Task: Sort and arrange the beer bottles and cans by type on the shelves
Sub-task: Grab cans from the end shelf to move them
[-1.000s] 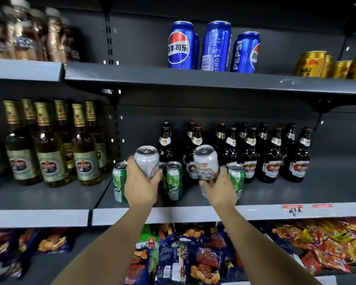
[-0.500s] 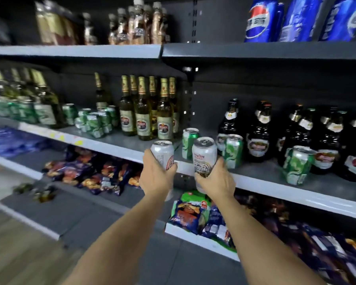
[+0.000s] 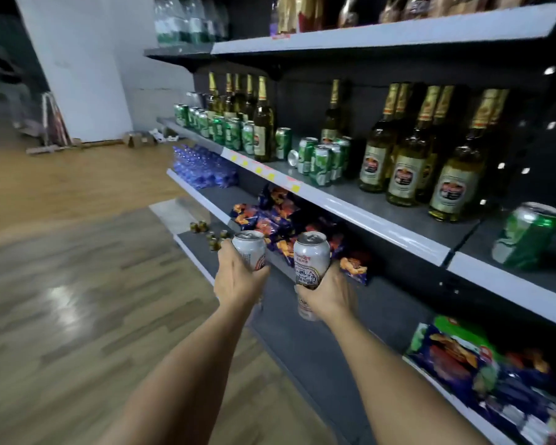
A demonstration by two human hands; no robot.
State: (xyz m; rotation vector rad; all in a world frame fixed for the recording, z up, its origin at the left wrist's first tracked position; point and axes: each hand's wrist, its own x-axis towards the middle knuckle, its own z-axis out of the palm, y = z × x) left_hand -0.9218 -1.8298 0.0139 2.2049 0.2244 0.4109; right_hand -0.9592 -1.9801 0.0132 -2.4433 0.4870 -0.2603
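Note:
My left hand (image 3: 236, 281) grips a white beer can (image 3: 250, 250) upright, out in front of the shelving. A second white can (image 3: 312, 260) with a patterned label is held upright in my right hand (image 3: 329, 295). Both cans are below the level of the middle shelf (image 3: 382, 221). On that shelf stand gold-foiled green beer bottles (image 3: 405, 165) and clusters of green cans (image 3: 320, 160). One green can (image 3: 527, 239) stands alone at the right. A can (image 3: 292, 157) lies on its side beside the green cluster.
Snack bags (image 3: 280, 220) fill the lower shelf, with more bags (image 3: 482, 364) at the near right. Blue water bottle packs (image 3: 203, 168) sit further left. The top shelf (image 3: 382, 33) carries more bottles. A wooden floor (image 3: 77, 284) stretches left, with boxes (image 3: 138, 139) by a white wall.
My view has swung left along the aisle. Both hands have carried the white cans away from the dark-bottle section, past the shelf edge and lower.

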